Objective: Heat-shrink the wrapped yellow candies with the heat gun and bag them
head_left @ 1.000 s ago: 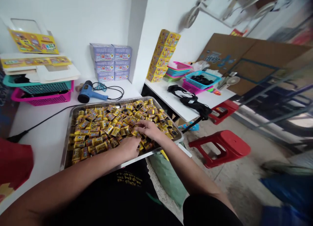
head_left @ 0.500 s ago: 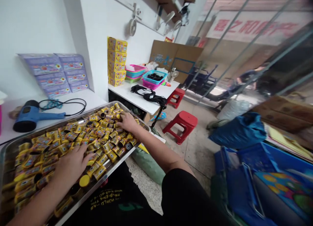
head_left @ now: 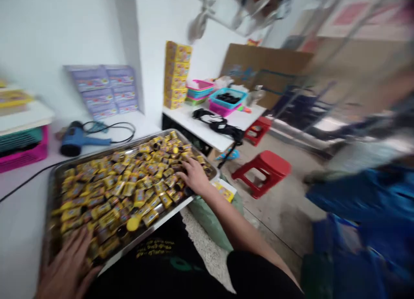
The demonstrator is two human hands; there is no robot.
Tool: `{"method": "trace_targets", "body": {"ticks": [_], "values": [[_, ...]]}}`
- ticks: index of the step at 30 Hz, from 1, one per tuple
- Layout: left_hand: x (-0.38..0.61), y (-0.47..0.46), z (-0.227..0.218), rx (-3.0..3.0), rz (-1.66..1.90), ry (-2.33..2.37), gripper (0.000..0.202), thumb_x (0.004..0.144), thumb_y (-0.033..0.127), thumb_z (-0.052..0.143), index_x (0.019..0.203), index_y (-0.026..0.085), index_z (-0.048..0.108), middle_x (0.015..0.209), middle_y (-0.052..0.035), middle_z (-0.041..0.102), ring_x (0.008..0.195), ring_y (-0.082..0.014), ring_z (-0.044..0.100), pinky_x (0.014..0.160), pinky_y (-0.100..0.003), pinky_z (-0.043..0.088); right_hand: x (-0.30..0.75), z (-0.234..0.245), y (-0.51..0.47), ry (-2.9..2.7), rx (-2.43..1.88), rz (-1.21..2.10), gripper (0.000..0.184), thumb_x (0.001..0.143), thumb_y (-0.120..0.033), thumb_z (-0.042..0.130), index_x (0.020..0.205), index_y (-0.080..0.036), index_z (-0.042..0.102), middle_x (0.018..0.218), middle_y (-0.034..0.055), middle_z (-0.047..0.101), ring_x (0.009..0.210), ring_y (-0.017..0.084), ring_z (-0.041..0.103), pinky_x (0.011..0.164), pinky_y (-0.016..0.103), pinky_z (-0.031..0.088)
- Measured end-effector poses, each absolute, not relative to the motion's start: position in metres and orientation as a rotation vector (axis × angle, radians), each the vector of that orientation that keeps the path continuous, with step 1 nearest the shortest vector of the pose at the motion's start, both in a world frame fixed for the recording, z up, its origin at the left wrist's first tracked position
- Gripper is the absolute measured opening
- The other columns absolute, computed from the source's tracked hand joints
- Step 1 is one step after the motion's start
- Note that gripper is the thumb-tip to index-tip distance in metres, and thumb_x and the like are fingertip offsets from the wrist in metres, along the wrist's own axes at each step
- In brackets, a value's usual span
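Quick look at my setup: a big steel tray (head_left: 97,151) sits on the white table (head_left: 22,204), packed with little yellow rolls (head_left: 129,189). Each one is a short, stubby cylinder in a shiny printed wrapper, and a bunch show a dark round end. The print is way too blurry to read. They don't line up at all: most lie on their sides with their long axes pointing every which way, and a few stand end-up with the round end showing. There's also a yellow round cap (head_left: 133,223) sitting among them near the tray's front rim. The tray's long side runs left to right across the table, looking slanted from up here.

My right grip (head_left: 194,176) is at the right end of the tray, fingers curled down onto the rolls, but I can't tell if it's actually pinching one. My left grip (head_left: 67,264) is at the near left corner, fingers splayed open and holding nothing I can see.

Just behind the tray is a blue heat gun (head_left: 76,139) with its black cable, and stacked purple boxes (head_left: 103,89) stand against the wall. Off to the right, there's a stack of yellow boxes (head_left: 176,74) on a second table (head_left: 194,124).
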State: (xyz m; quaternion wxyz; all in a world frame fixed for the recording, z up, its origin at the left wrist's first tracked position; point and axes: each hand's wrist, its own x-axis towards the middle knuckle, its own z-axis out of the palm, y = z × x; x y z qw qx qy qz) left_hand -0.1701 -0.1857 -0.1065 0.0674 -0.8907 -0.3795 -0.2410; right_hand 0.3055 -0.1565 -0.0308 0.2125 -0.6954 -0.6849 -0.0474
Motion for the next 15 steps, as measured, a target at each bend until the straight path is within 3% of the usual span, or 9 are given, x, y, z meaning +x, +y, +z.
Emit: {"method": "trace_targets", "body": {"ticks": [3, 6, 10, 15], "values": [[-0.157, -0.205, -0.096, -2.66, -0.595, -1.149, 0.066, 0.101, 0.052, 0.047, 0.16, 0.025, 0.041, 0.151, -0.0111, 0.06, 0.141, -0.0322, 0.054, 0.114, -0.043, 0.045, 0.307, -0.055, -0.167, -1.835, -1.921, -0.198, 0.055, 0.099, -0.052, 0.061, 0.136, -0.011, 0.066, 0.155, 0.0252, 0.049, 0.141, 0.04, 0.048, 0.118, 0.057, 0.041], [-0.146, -0.215, -0.08, -2.676, -0.587, -1.179, 0.059, 0.103, 0.051, 0.047, 0.155, 0.022, 0.05, 0.153, -0.0126, 0.057, 0.145, -0.0309, 0.049, 0.114, -0.04, 0.044, 0.306, -0.06, -0.17, -1.932, -1.769, -0.18, 0.053, 0.101, -0.052, 0.054, 0.135, -0.013, 0.067, 0.149, 0.0231, 0.055, 0.142, 0.039, 0.048, 0.117, 0.058, 0.042], [-0.146, -0.233, -0.066, -2.514, -0.754, -1.389, 0.063, 0.104, 0.046, 0.049, 0.16, 0.019, 0.04, 0.158, -0.0173, 0.051, 0.149, -0.0331, 0.044, 0.118, -0.046, 0.04, 0.3, -0.056, -0.18, -2.116, -1.526, -0.208, 0.052, 0.102, -0.053, 0.05, 0.136, -0.017, 0.065, 0.147, 0.0192, 0.059, 0.144, 0.036, 0.048, 0.118, 0.056, 0.041], [-0.149, -0.246, -0.07, -2.561, -0.59, -1.554, 0.075, 0.102, 0.065, 0.042, 0.157, 0.015, 0.044, 0.153, -0.0193, 0.055, 0.147, -0.0362, 0.044, 0.119, -0.053, 0.036, 0.305, -0.066, -0.172, -2.212, -1.647, -0.377, 0.048, 0.102, -0.049, 0.048, 0.131, -0.015, 0.065, 0.128, 0.0212, 0.07, 0.129, 0.041, 0.059, 0.103, 0.06, 0.048]]}}
